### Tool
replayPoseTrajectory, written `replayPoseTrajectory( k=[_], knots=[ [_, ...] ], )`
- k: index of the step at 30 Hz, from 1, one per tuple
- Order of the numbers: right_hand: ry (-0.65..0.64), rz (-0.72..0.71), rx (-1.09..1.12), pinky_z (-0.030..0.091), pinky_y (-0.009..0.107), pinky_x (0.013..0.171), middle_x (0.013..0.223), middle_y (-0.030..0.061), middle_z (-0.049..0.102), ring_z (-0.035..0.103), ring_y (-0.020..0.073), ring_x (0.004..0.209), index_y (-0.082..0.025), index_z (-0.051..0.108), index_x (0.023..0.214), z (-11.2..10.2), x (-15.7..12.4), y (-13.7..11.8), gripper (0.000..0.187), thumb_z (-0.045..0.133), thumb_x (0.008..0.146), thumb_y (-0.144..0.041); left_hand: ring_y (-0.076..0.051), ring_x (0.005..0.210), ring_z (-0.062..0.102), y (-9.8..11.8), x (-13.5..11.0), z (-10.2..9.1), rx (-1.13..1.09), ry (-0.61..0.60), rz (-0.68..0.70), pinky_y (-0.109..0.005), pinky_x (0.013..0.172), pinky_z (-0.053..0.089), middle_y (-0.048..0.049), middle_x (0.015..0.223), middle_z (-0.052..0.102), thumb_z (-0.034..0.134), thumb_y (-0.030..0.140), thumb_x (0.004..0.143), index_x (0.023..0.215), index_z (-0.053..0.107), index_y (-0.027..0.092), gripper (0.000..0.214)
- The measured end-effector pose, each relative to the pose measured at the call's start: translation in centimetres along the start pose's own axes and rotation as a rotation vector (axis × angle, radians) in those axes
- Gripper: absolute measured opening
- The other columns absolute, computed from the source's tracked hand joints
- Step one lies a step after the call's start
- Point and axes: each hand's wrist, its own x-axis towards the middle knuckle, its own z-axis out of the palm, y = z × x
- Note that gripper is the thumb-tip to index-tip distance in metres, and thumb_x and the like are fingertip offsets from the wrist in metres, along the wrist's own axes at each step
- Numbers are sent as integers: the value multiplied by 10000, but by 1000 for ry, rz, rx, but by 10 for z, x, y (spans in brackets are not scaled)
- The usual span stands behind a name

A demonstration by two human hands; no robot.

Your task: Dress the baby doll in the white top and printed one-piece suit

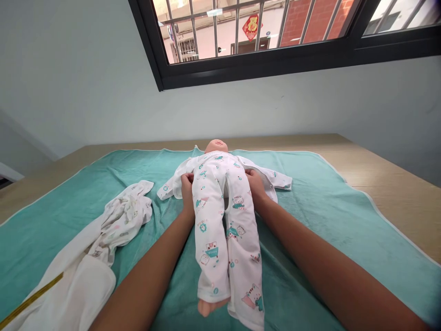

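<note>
A baby doll (216,146) lies on its back, its head toward the wall. It wears white printed baby pants (210,220) and a white long-sleeved baby shirt (280,180), with the sleeves spread to both sides. One bare foot (208,307) sticks out of the left pant leg; no foot shows at the right one. At the pants' left side, my left hand (188,188) is closed, fingers curled at the cloth and partly hidden. Opposite it, my right hand (255,186) grips the pants' right side, fingertips tucked behind the fabric.
A green blanket (303,220) covers most of the wooden table (386,179). Crumpled white baby clothes (120,216) lie at left, with a yellow measuring tape (32,299) across a white cloth (81,294). Behind the table stand a wall and a barred window (241,71).
</note>
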Motion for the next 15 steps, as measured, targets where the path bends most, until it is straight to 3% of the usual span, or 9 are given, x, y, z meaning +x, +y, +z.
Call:
replayPoseTrajectory(
  k=[4,9,12,15],
  knots=[
    [60,-106,59,457,267,590,738,4,630,574,164,668,-222,537,811,-2,2,-10,139,525,709,-314,-128,770,520,6,13,-3,31,82,-69,-268,756,442,24,803,536,550,156,824,826,485,189,72],
    [-20,-292,32,458,275,640,717,-13,596,557,152,666,-220,538,814,-2,-6,-30,85,535,760,-286,-140,793,556,26,12,-9,52,28,-76,-267,764,438,15,815,588,557,159,798,819,544,188,37],
    [-80,-514,-104,478,317,750,840,13,646,593,182,804,-221,589,834,-2,-17,-43,82,522,803,-256,-140,759,548,44,-4,-22,134,45,-30,-264,732,438,21,805,589,573,201,809,851,557,193,45],
    [-237,-772,-235,455,366,921,1075,29,675,583,211,1049,-238,655,954,-2,-26,-52,181,506,852,-216,-140,761,555,69,-40,-46,289,-13,90,-252,705,449,17,819,599,566,238,842,850,566,204,35]
  ],
)
